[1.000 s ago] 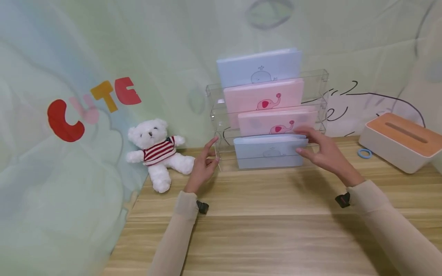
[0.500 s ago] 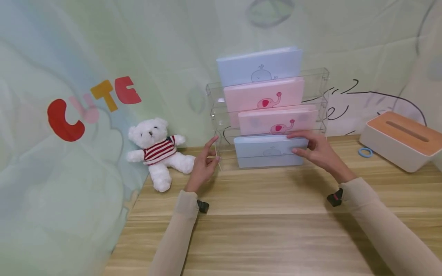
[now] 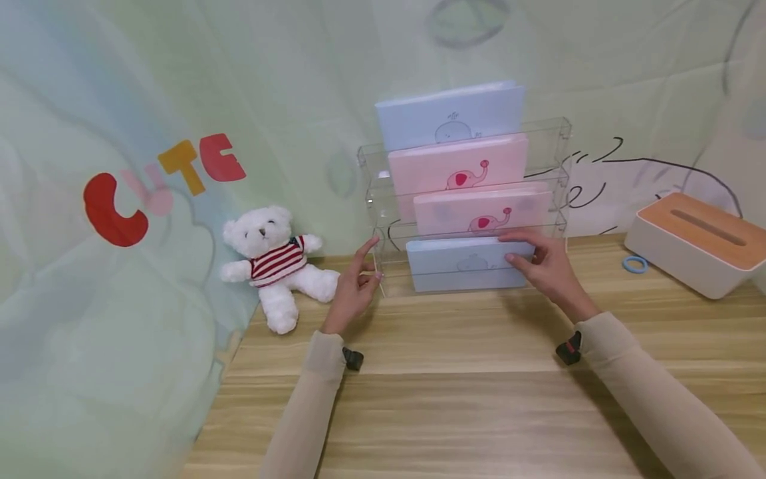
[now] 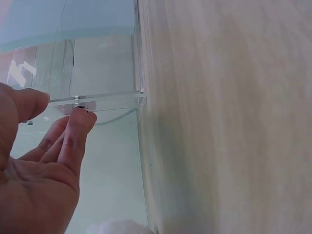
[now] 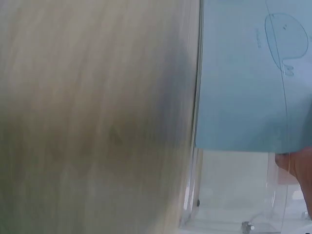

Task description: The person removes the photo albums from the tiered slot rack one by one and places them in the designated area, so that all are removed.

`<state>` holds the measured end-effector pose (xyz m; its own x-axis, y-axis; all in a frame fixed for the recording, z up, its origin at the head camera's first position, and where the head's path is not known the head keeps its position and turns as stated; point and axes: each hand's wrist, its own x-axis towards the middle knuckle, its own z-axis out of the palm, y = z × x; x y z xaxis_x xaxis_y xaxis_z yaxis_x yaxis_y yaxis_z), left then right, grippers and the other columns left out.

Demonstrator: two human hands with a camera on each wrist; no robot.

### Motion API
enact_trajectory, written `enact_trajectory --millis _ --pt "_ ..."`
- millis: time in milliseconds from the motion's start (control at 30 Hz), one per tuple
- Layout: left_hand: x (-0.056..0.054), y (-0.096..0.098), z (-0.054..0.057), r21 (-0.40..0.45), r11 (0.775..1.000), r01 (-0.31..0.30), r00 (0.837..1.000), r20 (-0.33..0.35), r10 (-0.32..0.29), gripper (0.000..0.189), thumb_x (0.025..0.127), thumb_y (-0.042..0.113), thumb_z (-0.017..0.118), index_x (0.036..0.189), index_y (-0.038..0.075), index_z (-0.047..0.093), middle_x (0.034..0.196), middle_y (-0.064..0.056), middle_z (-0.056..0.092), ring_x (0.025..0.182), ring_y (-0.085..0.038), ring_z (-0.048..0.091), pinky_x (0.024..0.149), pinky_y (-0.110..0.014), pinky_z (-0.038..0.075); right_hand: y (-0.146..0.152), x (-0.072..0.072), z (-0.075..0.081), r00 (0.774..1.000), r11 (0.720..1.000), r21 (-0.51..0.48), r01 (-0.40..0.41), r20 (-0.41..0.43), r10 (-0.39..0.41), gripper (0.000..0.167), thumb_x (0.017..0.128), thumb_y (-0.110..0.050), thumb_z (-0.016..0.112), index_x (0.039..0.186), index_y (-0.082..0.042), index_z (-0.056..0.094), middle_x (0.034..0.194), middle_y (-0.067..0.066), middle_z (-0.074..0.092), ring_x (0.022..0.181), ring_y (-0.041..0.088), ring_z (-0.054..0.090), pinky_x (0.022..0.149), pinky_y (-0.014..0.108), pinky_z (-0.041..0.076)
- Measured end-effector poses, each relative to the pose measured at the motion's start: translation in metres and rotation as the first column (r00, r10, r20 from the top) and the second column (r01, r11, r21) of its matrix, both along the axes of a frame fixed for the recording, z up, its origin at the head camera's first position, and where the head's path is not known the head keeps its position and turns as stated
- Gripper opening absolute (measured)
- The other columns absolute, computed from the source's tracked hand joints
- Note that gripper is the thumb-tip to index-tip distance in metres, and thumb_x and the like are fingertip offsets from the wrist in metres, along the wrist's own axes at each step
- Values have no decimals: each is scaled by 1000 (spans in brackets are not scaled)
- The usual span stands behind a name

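Observation:
A clear acrylic rack (image 3: 391, 269) stands at the back of the wooden table, its tiers holding booklets. In the lowest tier leans a light blue booklet (image 3: 437, 263) with a whale drawing. My right hand (image 3: 553, 269) pinches its upper right part, index finger over the top edge and thumb on the front. The right wrist view shows the blue cover (image 5: 243, 97) close up, with only part of the hand at the right edge. My left hand (image 3: 352, 289) holds the rack's left side; in the left wrist view its fingertips (image 4: 83, 116) press against the clear side panel.
Above the blue booklet lean two pink elephant booklets (image 3: 443, 206) and, at the top, another blue whale booklet (image 3: 413, 123). A white teddy bear (image 3: 278, 266) sits left of the rack. At right are a blue ring (image 3: 635, 265) and a tissue box (image 3: 682, 253). A printed curtain hangs behind.
My right hand has moved left along the blue booklet's top edge, from its corner inward, and its wrist has swung left. The left hand stays on the rack's side.

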<state>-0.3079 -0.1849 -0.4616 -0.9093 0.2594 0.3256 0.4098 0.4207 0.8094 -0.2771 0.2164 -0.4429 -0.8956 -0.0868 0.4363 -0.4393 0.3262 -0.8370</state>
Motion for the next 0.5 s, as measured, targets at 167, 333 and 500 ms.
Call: enact_trajectory --millis 167,333,500 --pt "-1 1 1 -1 1000 -3 1000 -9 3 77 105 3 63 165 43 37 116 -22 68 89 -39 79 73 -20 54 -3 0 -2 997 998 -6 70 -16 -70 31 100 -5 73 130 -8 76 132 -19 70 109 7 53 75 24 41" --pt "-2 1 0 7 1000 1 1000 3 -1 76 106 3 63 166 41 37 118 -24 69 94 -43 79 75 -19 54 -4 -1 -2 994 994 -14 104 -13 -105 31 100 -6 73 131 -9 77 132 -15 73 111 6 51 75 26 38" --pt "-1 0 -1 -2 1000 -4 1000 10 4 76 106 3 63 166 42 37 118 -24 68 94 -42 79 75 -18 53 -5 1 1 993 993 -20 114 23 -114 32 101 -7 72 132 -10 76 144 8 69 118 6 49 85 26 38"
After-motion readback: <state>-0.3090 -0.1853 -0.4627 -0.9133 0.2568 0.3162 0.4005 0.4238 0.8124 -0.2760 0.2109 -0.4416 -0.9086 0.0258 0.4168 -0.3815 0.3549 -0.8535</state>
